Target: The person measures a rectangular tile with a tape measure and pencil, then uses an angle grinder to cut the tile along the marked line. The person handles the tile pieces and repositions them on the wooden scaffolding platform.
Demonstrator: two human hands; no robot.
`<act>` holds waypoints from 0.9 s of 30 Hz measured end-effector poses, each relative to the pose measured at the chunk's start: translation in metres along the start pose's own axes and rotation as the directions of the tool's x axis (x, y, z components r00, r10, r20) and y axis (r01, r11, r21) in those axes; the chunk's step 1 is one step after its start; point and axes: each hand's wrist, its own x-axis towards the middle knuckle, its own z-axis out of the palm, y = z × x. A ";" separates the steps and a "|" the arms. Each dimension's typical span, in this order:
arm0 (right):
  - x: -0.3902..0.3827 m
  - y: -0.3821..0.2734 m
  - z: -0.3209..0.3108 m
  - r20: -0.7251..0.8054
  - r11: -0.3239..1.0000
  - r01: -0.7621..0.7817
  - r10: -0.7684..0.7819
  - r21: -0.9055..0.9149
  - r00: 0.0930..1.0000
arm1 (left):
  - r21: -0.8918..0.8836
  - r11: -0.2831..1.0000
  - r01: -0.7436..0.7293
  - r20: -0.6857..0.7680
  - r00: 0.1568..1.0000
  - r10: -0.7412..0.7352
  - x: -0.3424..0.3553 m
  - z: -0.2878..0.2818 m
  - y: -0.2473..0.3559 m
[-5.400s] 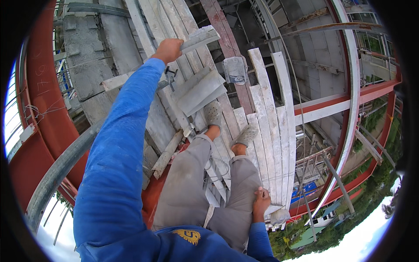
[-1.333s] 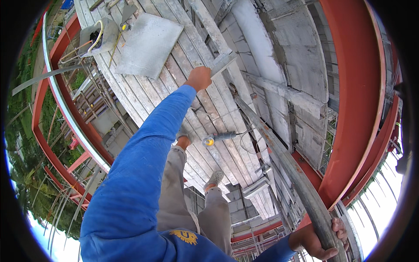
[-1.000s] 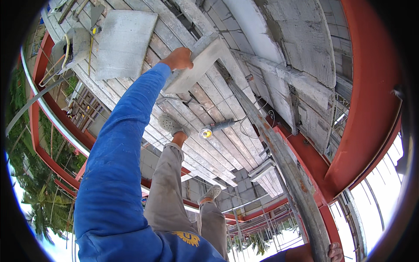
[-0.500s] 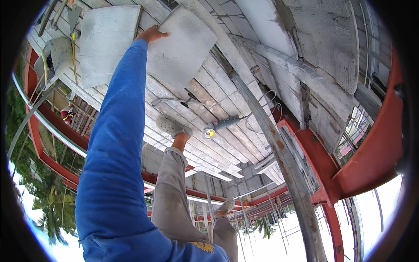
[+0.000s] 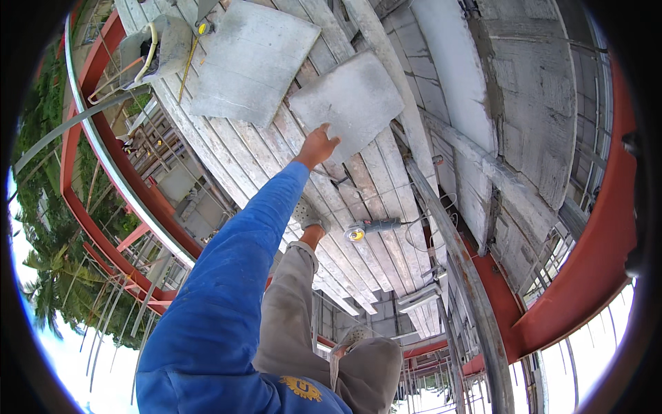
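Observation:
My left hand point(image 5: 318, 143) is open, thumb and forefinger apart, at the lower edge of a grey square board point(image 5: 348, 100) lying on the wooden planks point(image 5: 252, 165); whether the fingertips touch it is hard to tell. A second, larger board point(image 5: 248, 58) lies to its upper left. An angle grinder point(image 5: 377, 226) with a yellow-centred disc lies below my hand, its cord running right, near my left foot in a grey clog point(image 5: 303, 214). My right hand is out of view.
A rusty steel pipe point(image 5: 479, 297) runs along the right. Beyond are concrete panels point(image 5: 524, 103) and red steel beams point(image 5: 593, 248). At upper left are a grey bucket point(image 5: 172, 52) and a yellow tape measure point(image 5: 203, 29). Curved red beams point(image 5: 89, 221) border the left edge above greenery.
The board my left hand gripped has tipped down flat onto the planks, and my fingers have loosened from it. My right leg has bent up. My right hand has left view and the pipe.

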 end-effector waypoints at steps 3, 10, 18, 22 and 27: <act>-0.009 0.003 0.004 -0.264 0.993 -0.069 0.093 0.099 0.960 | 0.059 0.975 0.213 0.267 0.938 -0.221 -0.098 -0.026 -0.058; -0.002 0.019 -0.017 -0.144 0.939 -0.219 0.263 0.266 0.954 | 0.187 0.888 0.420 0.128 0.886 -0.446 -0.277 -0.156 -0.168; -0.028 -0.012 -0.005 0.035 0.902 -0.400 0.410 -0.163 0.911 | -0.138 0.879 0.456 0.013 0.888 -0.459 -0.266 -0.305 -0.183; -0.041 -0.010 -0.017 0.009 0.838 -0.398 0.432 -0.373 0.902 | -0.170 0.846 0.505 0.060 0.863 -0.502 -0.215 -0.350 -0.170; -0.052 -0.060 0.061 -0.389 0.684 -0.615 0.482 -0.393 0.785 | 0.102 0.899 0.427 0.122 0.891 -0.437 -0.129 -0.376 -0.185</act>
